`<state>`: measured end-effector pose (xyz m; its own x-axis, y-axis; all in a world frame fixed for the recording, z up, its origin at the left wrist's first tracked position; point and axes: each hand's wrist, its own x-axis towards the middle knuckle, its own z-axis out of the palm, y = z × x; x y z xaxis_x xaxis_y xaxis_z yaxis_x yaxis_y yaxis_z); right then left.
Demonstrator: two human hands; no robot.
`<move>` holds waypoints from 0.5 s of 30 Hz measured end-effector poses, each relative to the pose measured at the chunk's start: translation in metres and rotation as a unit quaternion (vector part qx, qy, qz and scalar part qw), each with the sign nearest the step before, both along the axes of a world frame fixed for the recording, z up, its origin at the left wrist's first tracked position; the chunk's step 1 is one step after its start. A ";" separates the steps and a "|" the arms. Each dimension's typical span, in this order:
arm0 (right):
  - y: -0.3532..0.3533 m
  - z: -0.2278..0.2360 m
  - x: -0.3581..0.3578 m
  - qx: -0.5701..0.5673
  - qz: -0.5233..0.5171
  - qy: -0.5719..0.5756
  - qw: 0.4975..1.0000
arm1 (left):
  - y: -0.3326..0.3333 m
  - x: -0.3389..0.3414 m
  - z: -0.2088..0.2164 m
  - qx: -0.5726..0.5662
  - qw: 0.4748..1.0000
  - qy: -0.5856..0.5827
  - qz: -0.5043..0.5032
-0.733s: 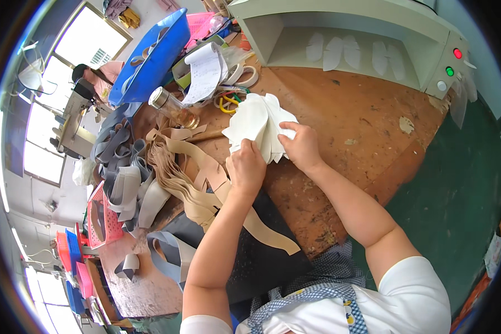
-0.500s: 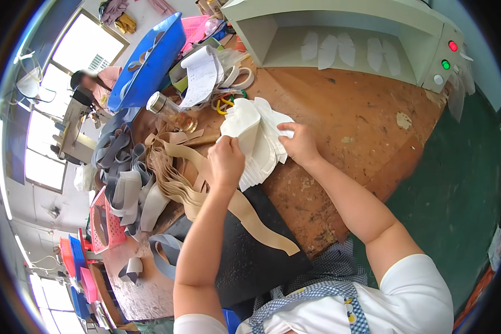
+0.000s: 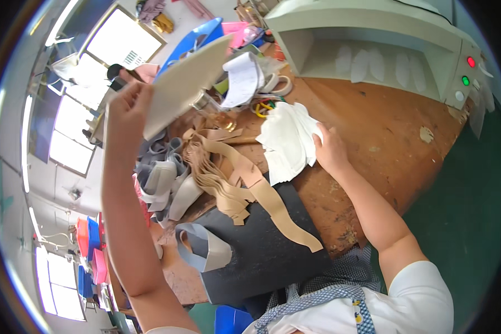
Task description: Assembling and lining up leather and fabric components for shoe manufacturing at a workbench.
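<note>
My left hand (image 3: 131, 106) is raised at the upper left, fingers closed on the edge of a thin cream-white cut piece (image 3: 189, 83) with a pointed end. My right hand (image 3: 332, 149) is closed at the right edge of a fanned stack of white cut pieces (image 3: 288, 142) lying on the table. Left of the stack lies a bundle of beige strips (image 3: 209, 178). One long beige strip (image 3: 284, 217) stretches across the black mat (image 3: 261, 267). A looped grey strip (image 3: 203, 250) rests on the mat's left side.
A pale open-fronted machine (image 3: 323, 61) with red and green lights stands at the back right, white pieces inside. Behind the stack are tape rolls (image 3: 284, 85), yellow-handled scissors (image 3: 261, 109), a paper pad (image 3: 242, 78) and a glass jar (image 3: 224, 120). Grey strips (image 3: 161, 178) pile up left.
My left hand has left the stack and swung up and left, carrying one cream-white piece. My right hand stays at the stack. The view has turned, shifting the scene rightward.
</note>
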<state>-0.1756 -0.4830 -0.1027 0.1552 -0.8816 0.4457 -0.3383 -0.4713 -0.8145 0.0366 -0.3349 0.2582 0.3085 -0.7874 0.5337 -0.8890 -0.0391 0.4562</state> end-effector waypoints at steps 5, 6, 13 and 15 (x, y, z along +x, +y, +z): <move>0.060 0.088 -0.045 0.008 0.131 -0.109 0.985 | 0.060 -0.036 -0.098 0.025 0.978 0.205 -0.019; 0.075 0.101 -0.049 0.162 0.303 -0.290 0.893 | 0.067 -0.057 -0.122 0.010 0.907 0.415 -0.067; 0.082 0.116 -0.090 0.360 0.279 -0.433 0.778 | 0.104 -0.079 -0.250 0.099 0.718 0.684 -0.079; 0.079 0.113 -0.106 0.351 0.273 -0.338 0.830 | 0.094 -0.070 -0.258 0.059 0.750 0.657 -0.038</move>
<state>-0.2815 -0.4040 0.0103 0.5407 -0.8412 0.0009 0.4152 0.2660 -0.8700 -0.0335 -0.2410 0.0005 0.4584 -0.8477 -0.2669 0.3247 -0.1198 0.9382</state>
